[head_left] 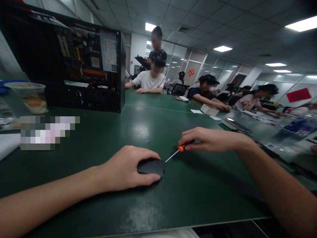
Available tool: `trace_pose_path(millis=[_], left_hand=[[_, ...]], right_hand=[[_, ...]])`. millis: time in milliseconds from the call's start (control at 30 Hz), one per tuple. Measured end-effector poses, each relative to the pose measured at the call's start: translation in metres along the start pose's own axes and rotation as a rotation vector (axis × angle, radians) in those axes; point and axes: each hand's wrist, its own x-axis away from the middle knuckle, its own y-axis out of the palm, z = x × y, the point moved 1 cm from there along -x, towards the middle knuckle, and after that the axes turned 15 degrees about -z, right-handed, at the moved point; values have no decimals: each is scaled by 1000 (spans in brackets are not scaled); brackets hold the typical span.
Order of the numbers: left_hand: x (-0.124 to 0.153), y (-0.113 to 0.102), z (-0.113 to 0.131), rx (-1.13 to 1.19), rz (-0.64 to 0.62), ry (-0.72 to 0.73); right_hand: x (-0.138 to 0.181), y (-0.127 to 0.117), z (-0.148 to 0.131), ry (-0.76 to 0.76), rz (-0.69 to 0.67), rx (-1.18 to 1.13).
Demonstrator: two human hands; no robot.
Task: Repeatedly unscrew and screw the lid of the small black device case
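The left hand point(128, 168) lies curled over a small black device point(151, 166) on the green table point(123, 132), fingers wrapped round its far edge and thumb along its near side, pinning it flat in the near middle of the table. The right hand point(210, 139) is closed narrowly around one screwdriver point(178, 150) with an orange handle; its thin metal shaft slants down to the left, and the tip meets the right edge of the black device. Both forearms reach in from the near corners.

Farther out on the left stands one open computer case point(86, 66), its circuit board and wiring showing. Left of that sits one clear plastic cup point(31, 97) with a lid. To the far right, a dark flat phone point(236, 125) lies on the table, with a small cardboard box point(209, 109) and scraps of white paper beyond it.

At the far side at least four people sit along the table, hands on it, and one more stands behind them holding a dark board.
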Motion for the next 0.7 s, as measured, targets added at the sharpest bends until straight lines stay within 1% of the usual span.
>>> trace_pose_path(millis=[167,300,433,600,700], left_hand=[[0,0,-1,-5,-1,-11],[0,1,-2,-5,0,-28],[-1,2,-2,29,26,-40],[0,-4,0,30,20,-9],[7,-14,-4,6,-10,-16]], right_hand=[[-7,9,-4,-56,10,-51],[-19,25,-5,-114,-6,-116],[-28,38,-3,-147,14,-133],[-24,36,-2,-131,14,-131],[-18,32,-3,-99,96,-77]])
